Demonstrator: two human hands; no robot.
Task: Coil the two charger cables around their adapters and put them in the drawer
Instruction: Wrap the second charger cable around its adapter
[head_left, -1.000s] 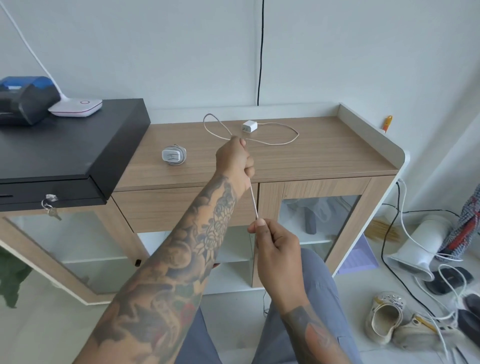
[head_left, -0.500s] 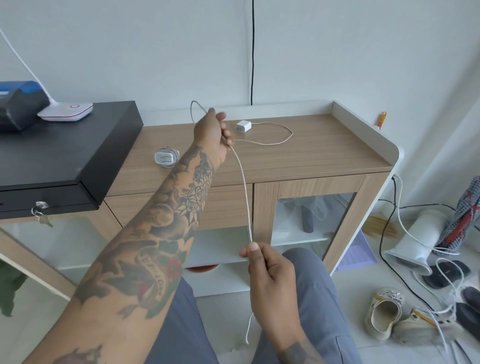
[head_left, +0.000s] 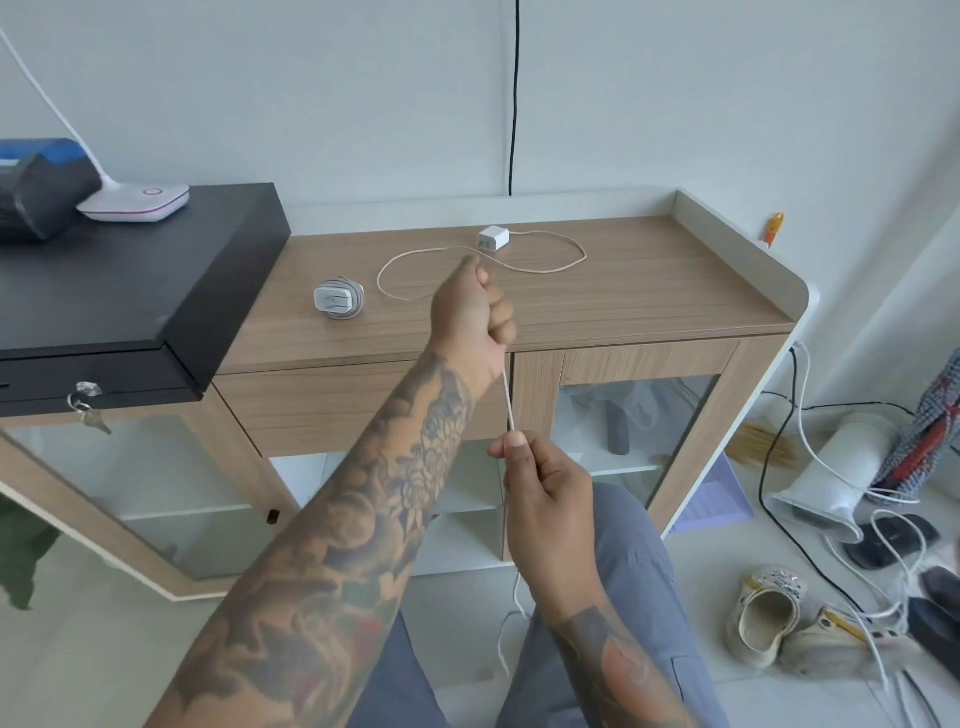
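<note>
One coiled charger (head_left: 339, 299) lies beside the loose cable (head_left: 545, 267) and white adapter (head_left: 492, 238).

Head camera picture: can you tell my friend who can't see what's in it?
Two hands hold a thin white cable taut: the left hand grips it above the right hand, which pinches it. Its loops run across a wooden cabinet top to a white adapter; another adapter, already coiled, sits nearby.

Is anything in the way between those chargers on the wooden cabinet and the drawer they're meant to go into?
Nothing sits between them. The drawer lies just under the cabinet top, but its front is shut, so it must open first. One adapter is unwound: both hands, left hand and right hand, grip its cable.
</note>
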